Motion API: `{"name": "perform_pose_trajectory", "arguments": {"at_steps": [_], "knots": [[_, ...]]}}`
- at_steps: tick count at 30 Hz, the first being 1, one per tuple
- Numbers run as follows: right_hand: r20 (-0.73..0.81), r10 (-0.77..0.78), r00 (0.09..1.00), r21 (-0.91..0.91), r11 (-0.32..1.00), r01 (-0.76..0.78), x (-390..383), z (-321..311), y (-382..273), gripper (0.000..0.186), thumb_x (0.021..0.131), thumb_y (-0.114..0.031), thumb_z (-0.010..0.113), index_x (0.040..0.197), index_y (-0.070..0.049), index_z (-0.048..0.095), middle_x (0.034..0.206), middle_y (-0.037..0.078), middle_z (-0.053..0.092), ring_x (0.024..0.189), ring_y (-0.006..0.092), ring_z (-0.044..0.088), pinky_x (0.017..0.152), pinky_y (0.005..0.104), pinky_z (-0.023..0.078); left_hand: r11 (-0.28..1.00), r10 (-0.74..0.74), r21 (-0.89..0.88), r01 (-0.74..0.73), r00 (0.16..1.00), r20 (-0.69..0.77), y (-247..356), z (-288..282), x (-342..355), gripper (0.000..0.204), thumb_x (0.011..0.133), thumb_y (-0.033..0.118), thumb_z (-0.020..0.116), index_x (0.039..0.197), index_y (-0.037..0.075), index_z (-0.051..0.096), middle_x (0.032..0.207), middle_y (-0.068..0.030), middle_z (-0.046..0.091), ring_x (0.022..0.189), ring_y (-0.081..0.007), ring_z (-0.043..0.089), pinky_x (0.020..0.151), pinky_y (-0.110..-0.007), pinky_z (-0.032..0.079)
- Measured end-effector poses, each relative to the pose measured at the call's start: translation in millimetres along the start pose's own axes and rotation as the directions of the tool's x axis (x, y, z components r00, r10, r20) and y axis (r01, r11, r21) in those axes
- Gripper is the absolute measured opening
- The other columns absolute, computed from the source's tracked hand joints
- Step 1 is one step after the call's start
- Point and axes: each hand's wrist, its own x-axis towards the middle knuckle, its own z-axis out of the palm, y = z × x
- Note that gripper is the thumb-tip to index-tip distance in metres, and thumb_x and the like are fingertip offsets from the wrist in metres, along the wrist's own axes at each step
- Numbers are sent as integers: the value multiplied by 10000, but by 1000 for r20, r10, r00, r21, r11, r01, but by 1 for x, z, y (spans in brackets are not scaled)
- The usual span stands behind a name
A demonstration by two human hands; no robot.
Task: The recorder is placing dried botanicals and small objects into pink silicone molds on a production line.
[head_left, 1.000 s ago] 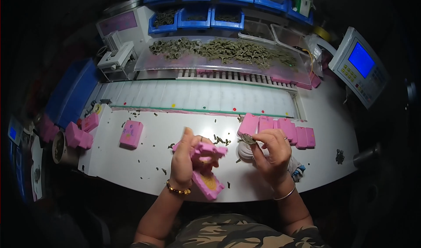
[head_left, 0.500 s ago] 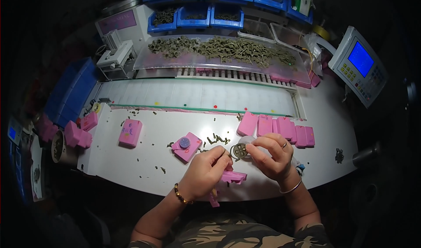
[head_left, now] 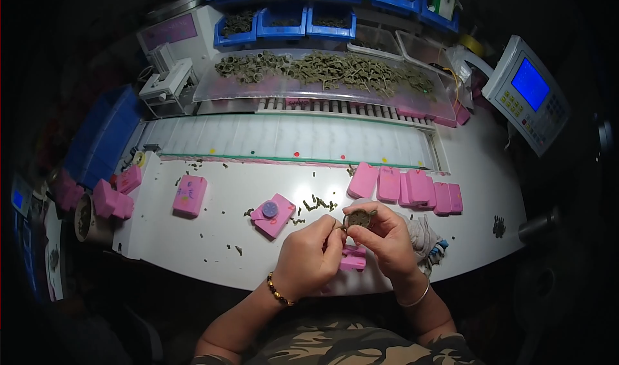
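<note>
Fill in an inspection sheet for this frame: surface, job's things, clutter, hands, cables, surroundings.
Surface: white worktable, with a white conveyor belt behind it.
Job's things: small round olive part pinched between both hands; pink block beneath them.
Clutter: open pink mould block, another pink block, row of pink blocks, scattered olive scraps.
Hands: left hand and right hand both grip the part.
Cables: nothing seen clearly.
Surroundings: clear tray of olive parts, blue bins, control panel.
</note>
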Motion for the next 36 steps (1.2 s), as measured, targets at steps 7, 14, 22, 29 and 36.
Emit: {"name": "perform_pose_trajectory", "arguments": {"at_steps": [7,14,22,29,36], "knots": [[-64,-5,998,-23,1000,4,4,-3,6,199,899,-4,680,1091,-3,627,994,26,660,901,75,621,826,238,511,999,12,50,-13,1000,6,1,2,2,106,910,88,544,842,16,580,689,-154,626,581,-337,619,542,-413,480],[-75,-85,994,-52,995,81,5,1,5,202,896,4,675,1091,2,623,998,31,656,908,79,626,811,224,517,992,15,123,-21,998,55,1,1,5,123,907,79,538,821,-6,558,646,-164,591,555,-302,585,540,-390,465],[229,-357,906,-491,761,424,10,-10,-10,223,805,55,677,1022,2,665,940,58,638,860,120,641,713,248,525,894,-193,-348,281,944,267,-27,1,8,222,948,172,507,840,-3,589,714,-102,636,582,-229,635,529,-343,470],[221,-491,843,-596,616,515,20,-19,-26,230,769,72,704,981,-18,692,907,76,691,781,146,647,655,277,518,633,-356,-476,611,776,521,-37,-11,22,391,1050,273,403,1053,-26,654,861,-93,692,682,-160,676,632,-263,549],[58,-300,952,-416,860,296,22,-33,-12,180,802,65,694,959,-22,673,929,54,677,797,101,633,684,240,525,902,-243,-261,344,904,353,-17,-12,24,345,1021,195,494,1300,18,592,966,-44,698,780,-64,602,713,-226,506]]}}
